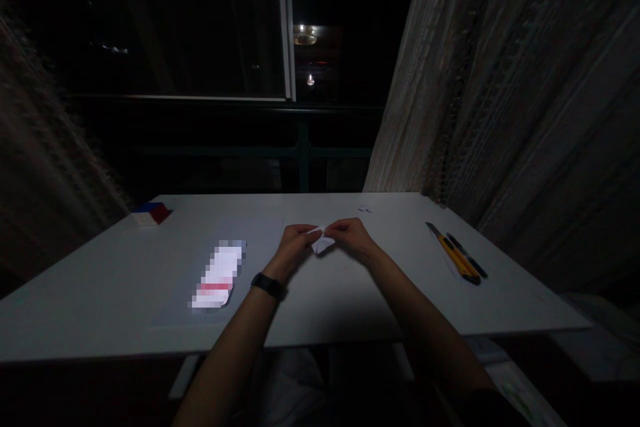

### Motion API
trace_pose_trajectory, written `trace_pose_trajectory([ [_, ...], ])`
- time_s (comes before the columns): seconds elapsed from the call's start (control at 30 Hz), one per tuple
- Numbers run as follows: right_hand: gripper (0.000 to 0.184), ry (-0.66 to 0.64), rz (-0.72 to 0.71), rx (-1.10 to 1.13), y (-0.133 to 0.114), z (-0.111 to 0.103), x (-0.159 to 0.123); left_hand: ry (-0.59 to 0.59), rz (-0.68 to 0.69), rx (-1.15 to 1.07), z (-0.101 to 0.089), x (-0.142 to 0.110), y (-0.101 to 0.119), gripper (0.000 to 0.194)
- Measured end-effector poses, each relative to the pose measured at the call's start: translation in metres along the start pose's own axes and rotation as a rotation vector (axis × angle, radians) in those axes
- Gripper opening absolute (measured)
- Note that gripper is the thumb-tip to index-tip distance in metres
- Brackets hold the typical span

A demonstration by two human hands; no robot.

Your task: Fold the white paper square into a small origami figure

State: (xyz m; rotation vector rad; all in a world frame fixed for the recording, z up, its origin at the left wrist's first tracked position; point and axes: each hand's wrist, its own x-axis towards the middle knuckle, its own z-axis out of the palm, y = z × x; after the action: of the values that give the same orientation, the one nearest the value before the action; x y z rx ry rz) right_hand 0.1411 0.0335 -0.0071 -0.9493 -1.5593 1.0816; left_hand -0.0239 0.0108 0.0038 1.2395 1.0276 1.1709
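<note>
A small folded piece of white paper [323,244] is held between both hands just above the middle of the table. My left hand [296,244] pinches its left side, thumb on top; a dark band circles that wrist. On the opposite side, my right hand [352,235] grips the paper's upper right edge between thumb and fingertips. The paper's lower part hangs down in a point. Its finer folds are too dim and small to make out.
On the white table [330,310], a lit phone [219,277] lies at left and a coloured cube [151,213] behind it. A yellow utility knife [454,255] and a black pen [467,255] rest at right. Small paper scraps [365,209] lie farther back. Curtains [405,113] hang beside the dark window.
</note>
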Motion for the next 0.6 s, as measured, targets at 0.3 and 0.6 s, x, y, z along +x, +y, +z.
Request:
trace_pose_trajectory([
  [0.3, 0.023, 0.047, 0.016, 0.049, 0.0037, 0.0002, 0.0024, -0.021, -0.006, 0.001, 0.0007, -0.0027, 0.0029, 0.032],
  [0.6, 0.022, 0.087, 0.031, 0.108, 0.0033, 0.0023, 0.0018, -0.033, -0.027, -0.03, 0.0016, -0.0038, 0.0033, 0.029],
])
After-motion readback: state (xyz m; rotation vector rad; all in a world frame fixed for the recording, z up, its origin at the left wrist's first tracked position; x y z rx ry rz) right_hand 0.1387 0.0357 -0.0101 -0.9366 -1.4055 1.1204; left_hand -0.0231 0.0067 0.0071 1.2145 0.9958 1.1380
